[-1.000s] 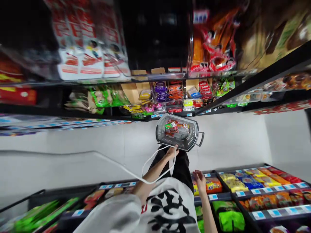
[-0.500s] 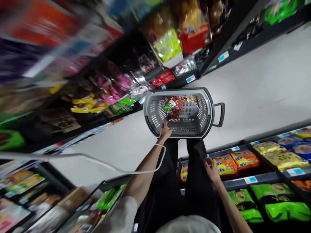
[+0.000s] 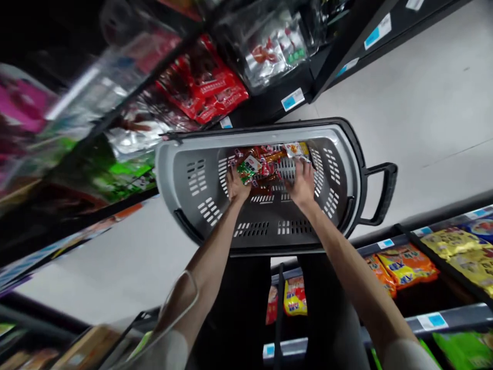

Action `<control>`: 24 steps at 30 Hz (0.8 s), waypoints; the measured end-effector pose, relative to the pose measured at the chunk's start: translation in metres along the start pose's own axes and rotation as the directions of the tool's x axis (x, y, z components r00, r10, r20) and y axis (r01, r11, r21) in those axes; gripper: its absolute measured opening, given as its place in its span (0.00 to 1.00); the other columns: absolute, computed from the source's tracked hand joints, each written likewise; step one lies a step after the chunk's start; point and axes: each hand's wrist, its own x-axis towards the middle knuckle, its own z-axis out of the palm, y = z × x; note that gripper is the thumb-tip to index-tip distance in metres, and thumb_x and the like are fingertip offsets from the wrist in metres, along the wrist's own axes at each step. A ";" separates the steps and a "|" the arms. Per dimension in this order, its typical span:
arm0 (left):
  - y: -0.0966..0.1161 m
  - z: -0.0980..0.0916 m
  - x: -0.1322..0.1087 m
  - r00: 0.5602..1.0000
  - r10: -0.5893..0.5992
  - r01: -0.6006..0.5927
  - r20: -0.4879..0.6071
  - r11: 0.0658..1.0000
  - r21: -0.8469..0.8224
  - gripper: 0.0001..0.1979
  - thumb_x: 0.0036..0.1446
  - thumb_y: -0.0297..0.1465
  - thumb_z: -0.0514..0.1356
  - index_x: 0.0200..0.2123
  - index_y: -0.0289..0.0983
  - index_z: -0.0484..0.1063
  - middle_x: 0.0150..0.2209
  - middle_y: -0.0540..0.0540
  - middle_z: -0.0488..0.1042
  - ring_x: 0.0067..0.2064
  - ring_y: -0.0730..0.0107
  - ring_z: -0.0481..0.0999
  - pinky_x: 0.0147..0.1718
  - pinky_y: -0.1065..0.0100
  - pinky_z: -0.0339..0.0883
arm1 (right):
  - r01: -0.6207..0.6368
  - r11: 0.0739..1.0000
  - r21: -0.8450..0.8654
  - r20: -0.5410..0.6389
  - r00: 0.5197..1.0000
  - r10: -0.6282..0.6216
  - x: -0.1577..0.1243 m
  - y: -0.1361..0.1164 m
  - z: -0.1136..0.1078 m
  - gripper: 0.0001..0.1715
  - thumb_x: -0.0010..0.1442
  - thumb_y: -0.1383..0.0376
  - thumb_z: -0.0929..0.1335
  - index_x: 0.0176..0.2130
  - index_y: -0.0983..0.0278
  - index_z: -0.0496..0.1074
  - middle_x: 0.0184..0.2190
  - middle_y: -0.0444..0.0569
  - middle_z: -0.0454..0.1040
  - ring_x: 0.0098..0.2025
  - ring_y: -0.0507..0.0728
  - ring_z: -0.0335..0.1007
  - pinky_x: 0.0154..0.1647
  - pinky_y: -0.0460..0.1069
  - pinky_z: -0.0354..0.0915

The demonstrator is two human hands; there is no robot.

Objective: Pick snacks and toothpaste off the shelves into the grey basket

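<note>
Both hands have reached inside the basket, loosely curled at packets, grip unclear, bare space toward its rim.

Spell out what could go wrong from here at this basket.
The white cord over the left forearm might snag the basket. The left grip, close by the green packet, could crush it. The basket looks near the shelf, so lifting it might brush the red packets there.
</note>
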 end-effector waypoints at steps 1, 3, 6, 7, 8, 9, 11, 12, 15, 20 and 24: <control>-0.005 0.007 0.003 1.000 0.022 -0.022 -0.008 0.999 0.028 0.47 0.48 0.31 0.70 0.68 0.31 0.52 0.65 0.31 0.59 0.66 0.45 0.59 0.66 0.54 0.54 | -0.002 0.998 -0.063 -0.001 1.000 0.002 0.028 0.010 0.014 0.37 0.63 0.65 0.67 0.67 0.67 0.55 0.67 0.60 0.53 0.68 0.70 0.48 0.67 0.66 0.49; -0.015 0.020 0.006 0.999 0.049 -0.047 -0.020 0.995 0.092 0.49 0.46 0.29 0.70 0.69 0.32 0.50 0.66 0.32 0.57 0.66 0.44 0.58 0.66 0.52 0.53 | -0.040 0.990 -0.136 -0.013 0.999 0.038 0.072 0.031 0.039 0.35 0.68 0.63 0.63 0.69 0.72 0.51 0.69 0.63 0.48 0.70 0.71 0.42 0.69 0.67 0.42; -0.029 0.033 0.004 0.998 0.055 -0.053 -0.011 0.987 0.154 0.47 0.48 0.25 0.67 0.69 0.33 0.49 0.64 0.32 0.59 0.65 0.42 0.59 0.65 0.50 0.54 | -0.150 0.970 -0.191 -0.040 0.989 0.145 0.108 0.060 0.069 0.36 0.70 0.59 0.62 0.68 0.75 0.51 0.68 0.68 0.51 0.70 0.72 0.44 0.67 0.71 0.39; -0.032 0.035 0.002 0.998 0.063 -0.062 0.001 0.985 0.160 0.46 0.49 0.24 0.65 0.69 0.33 0.50 0.63 0.32 0.60 0.65 0.42 0.59 0.65 0.50 0.55 | -0.161 0.964 -0.211 -0.038 0.987 0.157 0.114 0.067 0.076 0.34 0.70 0.58 0.62 0.67 0.74 0.52 0.67 0.69 0.54 0.69 0.73 0.47 0.66 0.73 0.38; -0.035 0.036 0.000 0.997 0.074 -0.075 0.014 0.984 0.160 0.44 0.50 0.23 0.64 0.69 0.32 0.50 0.62 0.32 0.61 0.65 0.42 0.60 0.65 0.50 0.55 | -0.158 0.959 -0.234 -0.030 0.987 0.155 0.117 0.073 0.082 0.32 0.71 0.60 0.61 0.67 0.72 0.54 0.66 0.69 0.56 0.68 0.73 0.49 0.66 0.75 0.38; -0.038 0.037 -0.001 0.996 0.089 -0.092 0.025 0.983 0.157 0.43 0.51 0.23 0.64 0.69 0.32 0.51 0.62 0.31 0.61 0.65 0.42 0.60 0.65 0.50 0.55 | -0.145 0.954 -0.262 -0.017 0.989 0.146 0.118 0.078 0.086 0.29 0.71 0.62 0.59 0.66 0.72 0.56 0.65 0.70 0.59 0.67 0.73 0.53 0.65 0.76 0.37; -0.040 0.036 -0.004 0.994 0.111 -0.113 0.027 0.982 0.150 0.42 0.52 0.24 0.64 0.68 0.32 0.52 0.63 0.31 0.59 0.65 0.41 0.59 0.65 0.49 0.56 | -0.121 0.939 -0.323 0.021 0.991 0.135 0.116 0.085 0.089 0.26 0.71 0.68 0.55 0.65 0.72 0.59 0.61 0.69 0.65 0.63 0.71 0.60 0.65 0.75 0.38; -0.040 0.036 -0.004 0.993 0.120 -0.121 0.020 0.982 0.148 0.41 0.52 0.26 0.64 0.68 0.33 0.52 0.64 0.31 0.57 0.66 0.41 0.58 0.65 0.49 0.56 | -0.116 0.929 -0.353 0.044 0.989 0.140 0.114 0.087 0.088 0.26 0.70 0.70 0.56 0.64 0.73 0.61 0.58 0.69 0.69 0.61 0.70 0.64 0.65 0.74 0.40; -0.038 0.037 0.003 0.991 0.136 -0.133 -0.008 0.980 0.146 0.41 0.54 0.30 0.66 0.68 0.32 0.53 0.67 0.31 0.53 0.67 0.39 0.56 0.65 0.50 0.56 | -0.116 0.914 -0.389 0.123 0.977 0.176 0.100 0.091 0.083 0.22 0.68 0.67 0.62 0.58 0.73 0.68 0.49 0.66 0.75 0.54 0.69 0.71 0.63 0.68 0.53; -0.024 0.040 0.020 0.997 0.067 -0.063 -0.026 0.988 0.138 0.43 0.51 0.30 0.67 0.67 0.28 0.53 0.63 0.28 0.61 0.64 0.39 0.61 0.63 0.50 0.58 | -0.214 0.933 -0.290 0.268 0.918 0.293 0.063 0.099 0.075 0.24 0.58 0.55 0.74 0.44 0.72 0.77 0.42 0.62 0.78 0.47 0.66 0.76 0.49 0.56 0.69; -0.006 0.027 0.001 0.990 -0.140 0.140 0.024 0.990 0.017 0.42 0.47 0.31 0.69 0.63 0.26 0.57 0.55 0.27 0.69 0.57 0.38 0.70 0.56 0.48 0.65 | -0.396 0.918 0.024 0.317 0.874 0.369 0.020 0.091 0.063 0.16 0.53 0.58 0.76 0.35 0.68 0.79 0.34 0.54 0.80 0.41 0.62 0.77 0.46 0.53 0.70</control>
